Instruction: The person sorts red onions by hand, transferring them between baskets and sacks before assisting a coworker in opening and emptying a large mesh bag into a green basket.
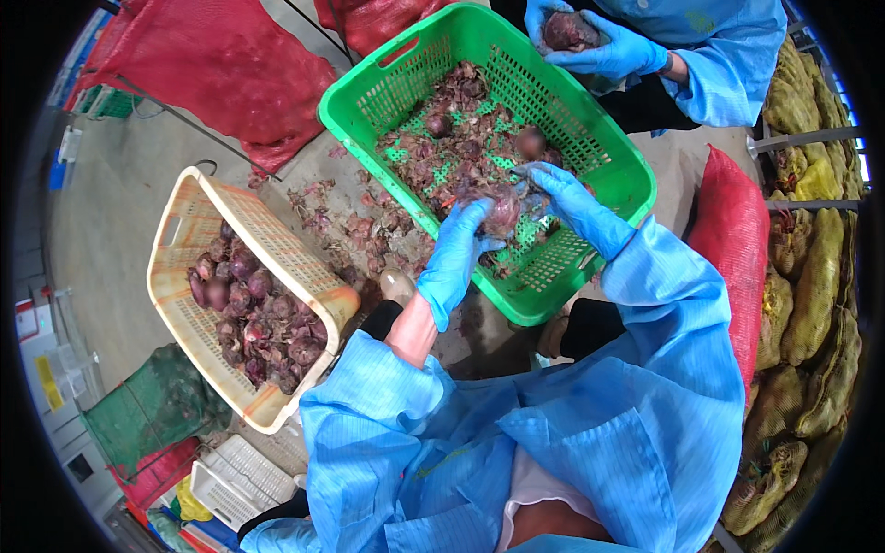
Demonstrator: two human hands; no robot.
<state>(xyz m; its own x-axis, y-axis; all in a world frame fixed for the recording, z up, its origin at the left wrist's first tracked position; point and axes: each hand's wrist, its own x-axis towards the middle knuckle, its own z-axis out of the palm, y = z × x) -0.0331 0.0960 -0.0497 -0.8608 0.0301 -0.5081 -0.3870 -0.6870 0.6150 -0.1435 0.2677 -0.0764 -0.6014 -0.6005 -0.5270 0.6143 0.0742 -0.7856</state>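
Note:
Gloved in blue, my left hand (456, 252) grips a red onion (500, 209) above the near side of a green plastic crate (404, 193). My right hand (574, 204), in the same kind of glove, is close beside that onion with its fingers bent. Whether those fingers pinch a bit of skin is too blurred to tell. Loose dry onion skins (415, 162) litter the crate's slotted floor. A few onions lie among them, one of them a small dark onion (438, 125).
A cream plastic crate (332, 304) holding many red onions (276, 311) stands tilted at my left. Across from me, a co-worker's gloved hands (615, 52) hold an onion. Red mesh sacks (733, 256) and stacked yellow mesh sacks (805, 304) flank the right. Onion skins cover the floor between the crates.

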